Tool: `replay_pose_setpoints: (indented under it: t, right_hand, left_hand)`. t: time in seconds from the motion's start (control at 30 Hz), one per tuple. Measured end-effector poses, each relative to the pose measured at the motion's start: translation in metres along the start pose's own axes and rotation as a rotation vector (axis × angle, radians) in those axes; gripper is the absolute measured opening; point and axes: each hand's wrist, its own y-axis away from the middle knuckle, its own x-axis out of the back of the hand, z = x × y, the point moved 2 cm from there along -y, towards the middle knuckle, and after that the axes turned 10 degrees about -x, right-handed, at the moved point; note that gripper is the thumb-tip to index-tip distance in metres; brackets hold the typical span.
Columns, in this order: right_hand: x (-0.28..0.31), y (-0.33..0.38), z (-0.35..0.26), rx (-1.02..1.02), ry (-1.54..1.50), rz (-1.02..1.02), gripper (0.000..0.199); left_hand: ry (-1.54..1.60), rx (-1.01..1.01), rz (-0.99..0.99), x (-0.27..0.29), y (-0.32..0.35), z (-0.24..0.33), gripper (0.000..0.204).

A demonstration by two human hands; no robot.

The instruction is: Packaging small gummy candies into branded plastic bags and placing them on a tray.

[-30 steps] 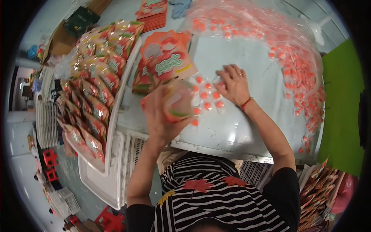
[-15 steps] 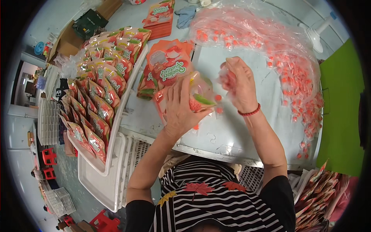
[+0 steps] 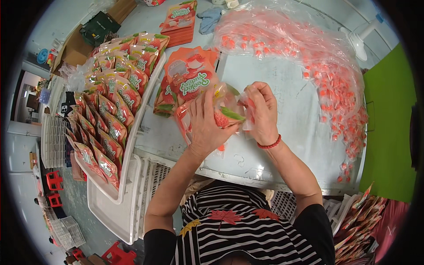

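Observation:
My left hand (image 3: pixel 204 123) is closed around a printed candy pouch (image 3: pixel 228 117), whose mouth faces to the right. Its red and green front shows beside my thumb. At that mouth, my right hand (image 3: pixel 263 110) pinches several small clear-wrapped candies (image 3: pixel 248 111) with reddish centres; my fingers partly cover them. Another wrapped candy (image 3: pixel 221 148) lies on the table just below my left hand. Under and beyond this hand lie flat pouches (image 3: pixel 190 73) of the same print.
Filled pouches (image 3: pixel 115 126) stand in rows in a white tray (image 3: pixel 126 179) on the left. A long heap of wrapped candies (image 3: pixel 333 101), partly under clear plastic (image 3: pixel 282 24), curves along the far and right sides. A pouch stack (image 3: pixel 179 35) and blue cloth (image 3: pixel 209 20) lie at the back.
My right hand has moved left and a little nearer, bringing the candies to the pouch's mouth. Loose candies beside the pouch are no longer visible on the table. My left hand keeps its grip.

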Motion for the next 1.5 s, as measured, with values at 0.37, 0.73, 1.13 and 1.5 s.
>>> replay_pose_setpoints:
  t: [0.37,0.73,1.13,1.5]
  right_hand:
    - [-0.012,-0.033,0.002,-0.064,0.398,-0.001,0.012]
    - [-0.025,-0.053,-0.016,0.036,0.041,0.099,0.014]
    - [-0.012,-0.006,0.013,0.025,0.380,-0.028,0.007]
    - [0.032,0.009,0.026,0.621,1.303,-0.019,0.048]
  left_hand:
    - [0.052,-0.114,-0.087,-0.008,0.005,0.003,0.097]
    - [0.056,-0.032,-0.048,-0.004,-0.002,0.005,0.102]
    - [0.098,0.091,0.038,-0.005,0.003,-0.002,0.100]
    - [0.401,0.175,0.279,0.057,-0.001,-0.018,0.113]
